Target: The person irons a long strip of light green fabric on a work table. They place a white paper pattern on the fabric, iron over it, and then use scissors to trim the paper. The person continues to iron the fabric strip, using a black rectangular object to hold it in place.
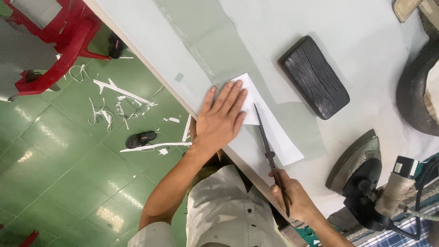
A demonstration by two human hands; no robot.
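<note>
Now your left hand lies flat, fingers spread, pressing the white paper piece onto the pale green cloth near the worktop edge closest to you. Just right of it, your right hand grips the scissors, blades on the paper. Farther right sit a black block and an iron.

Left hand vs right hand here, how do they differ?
The left hand lies flat, fingers spread, pressing the white paper on the table; the right hand is curled around the scissors. The left hand holds no tool; the right hand grips one by its handles. Both are bare and work on the same paper.
</note>
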